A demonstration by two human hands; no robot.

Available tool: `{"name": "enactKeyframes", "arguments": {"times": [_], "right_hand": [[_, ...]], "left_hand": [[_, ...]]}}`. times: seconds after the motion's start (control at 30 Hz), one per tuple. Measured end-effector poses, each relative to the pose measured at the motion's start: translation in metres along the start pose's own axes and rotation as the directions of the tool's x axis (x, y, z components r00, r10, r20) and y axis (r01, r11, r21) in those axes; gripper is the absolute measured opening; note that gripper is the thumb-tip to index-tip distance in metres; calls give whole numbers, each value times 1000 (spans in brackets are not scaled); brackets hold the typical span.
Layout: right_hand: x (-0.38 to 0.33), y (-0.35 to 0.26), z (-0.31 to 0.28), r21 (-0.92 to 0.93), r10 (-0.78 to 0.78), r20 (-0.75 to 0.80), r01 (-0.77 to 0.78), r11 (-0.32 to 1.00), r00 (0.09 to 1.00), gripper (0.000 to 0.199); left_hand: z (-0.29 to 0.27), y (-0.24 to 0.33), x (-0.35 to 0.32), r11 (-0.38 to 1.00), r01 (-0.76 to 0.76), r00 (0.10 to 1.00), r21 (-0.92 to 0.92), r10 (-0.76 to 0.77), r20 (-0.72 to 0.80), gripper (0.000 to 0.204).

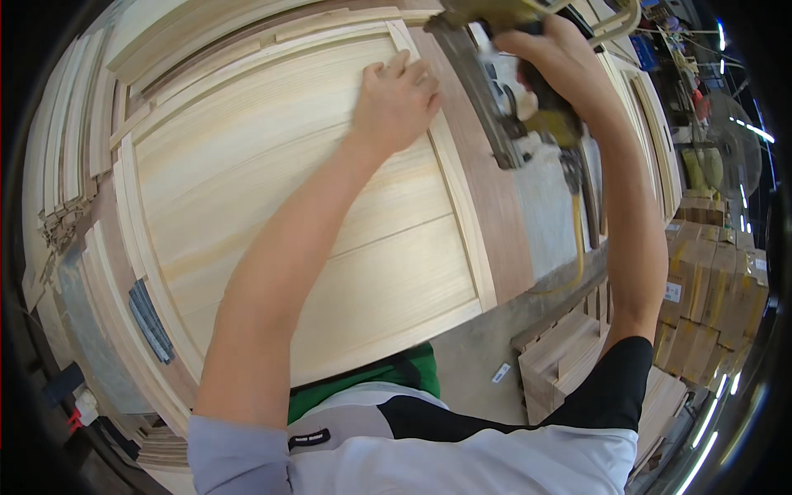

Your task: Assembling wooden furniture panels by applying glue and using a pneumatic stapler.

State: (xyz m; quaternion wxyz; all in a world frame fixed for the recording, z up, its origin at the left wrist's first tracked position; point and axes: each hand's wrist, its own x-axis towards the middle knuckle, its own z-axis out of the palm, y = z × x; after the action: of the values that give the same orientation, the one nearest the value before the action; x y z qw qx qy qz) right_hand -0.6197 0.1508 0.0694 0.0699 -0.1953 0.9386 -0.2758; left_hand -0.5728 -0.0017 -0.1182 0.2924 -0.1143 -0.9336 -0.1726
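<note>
Wood trim [452, 177] under left hand [398, 103]

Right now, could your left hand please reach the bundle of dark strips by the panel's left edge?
Probably yes: the left hand lies on the panel, and nothing blocks the way to the dark strips.

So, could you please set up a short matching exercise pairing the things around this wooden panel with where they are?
Things:
1. left hand
2. right hand
3. nail gun
4. stack of thin wooden strips

Places:
A. gripped in the right hand, over the panel's right edge
B. piled left of the panel
C. pressed flat near the panel's upper right corner
D. wrapped around the tool's handle

Pairs: 1-C, 2-D, 3-A, 4-B
</note>
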Motion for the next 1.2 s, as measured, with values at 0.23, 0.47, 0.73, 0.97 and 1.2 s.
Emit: {"name": "enactKeyframes", "arguments": {"times": [0.23,0.47,0.73,0.97,1.2], "right_hand": [[-164,34,-37,67,340,-30,-338,939,940,31],[-307,64,-34,138,520,-128,-504,852,844,28],[-369,59,-15,262,497,-133,-454,852,857,26],[-376,32,-13,222,458,-154,-421,879,875,29],[-365,42,-19,313,399,-8,-377,872,917,33]], "left_hand": [[2,-23,11,997,-77,980,10,74,182,34],[-40,84,-59,944,-261,928,-201,303,217,27],[-100,181,-142,903,-248,892,-350,354,280,35],[-92,194,-156,950,-183,933,-252,249,259,40],[-82,197,-155,941,-157,961,-300,215,171,33]]}}
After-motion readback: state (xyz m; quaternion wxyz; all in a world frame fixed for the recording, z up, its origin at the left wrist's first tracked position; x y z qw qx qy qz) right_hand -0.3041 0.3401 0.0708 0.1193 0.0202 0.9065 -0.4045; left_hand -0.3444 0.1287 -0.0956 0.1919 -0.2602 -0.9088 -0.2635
